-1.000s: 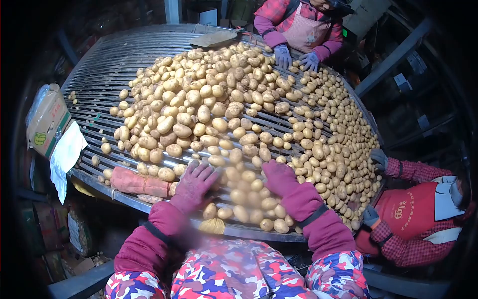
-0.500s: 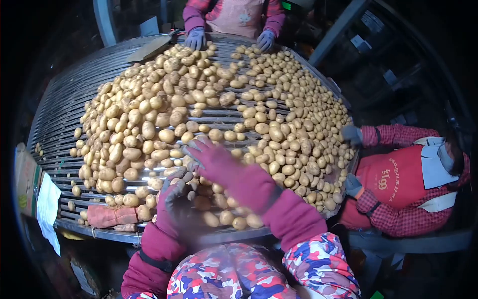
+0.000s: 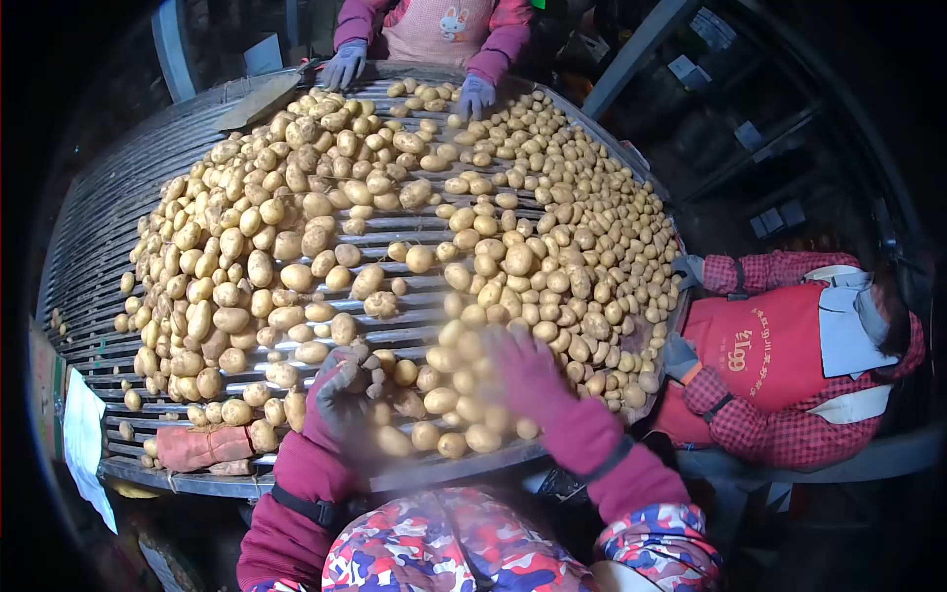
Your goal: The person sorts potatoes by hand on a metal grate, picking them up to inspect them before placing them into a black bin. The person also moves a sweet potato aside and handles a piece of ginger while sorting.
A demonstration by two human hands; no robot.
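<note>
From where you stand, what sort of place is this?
Probably a potato sorting shed: a heap of potatoes lies on a slatted metal table, and gloved workers in aprons stand around it, handling them.

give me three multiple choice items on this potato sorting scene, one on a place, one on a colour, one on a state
1. Where does the rolled pinkish cloth lie?
A. at the near left edge of the slatted table
B. at the far edge by the person in pink
C. on the pile's top

2. What colour are the gloves on the wearer's left hand and right hand?
A. blue
B. maroon
C. white

3. How is the right hand?
A. closed around one potato
B. off the table
C. spread flat over the potatoes

Key: 1 A, the cloth sits by the near left rim; 2 B, both gloves are dark red; 3 C, its fingers lie spread over the near potatoes.
</note>
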